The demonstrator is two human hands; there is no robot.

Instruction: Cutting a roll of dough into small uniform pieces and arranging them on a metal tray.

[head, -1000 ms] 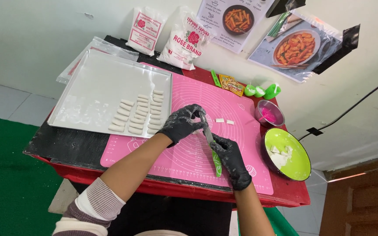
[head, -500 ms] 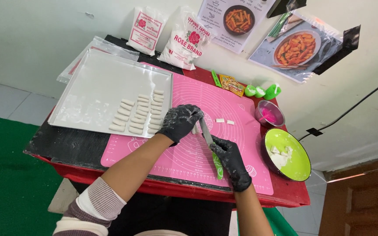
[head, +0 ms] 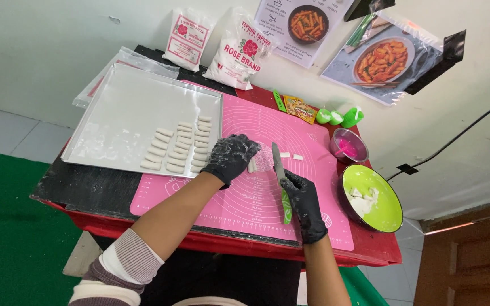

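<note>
With my left hand (head: 231, 158) now pressing down on the dough strip (head: 252, 165) mid-mat, my right hand (head: 303, 204) is gripping the green-handled knife (head: 280, 180), its blade staying just right of it.

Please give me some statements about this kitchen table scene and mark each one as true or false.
1. The right hand holds a knife with a green handle. True.
2. The left hand rests on the metal tray. False: it is on the pink mat, at a piece of dough.
3. Both hands wear black gloves. True.
4. The green bowl is empty. False: white pieces lie in it.
5. Rows of cut dough pieces lie on the tray. True.
</note>
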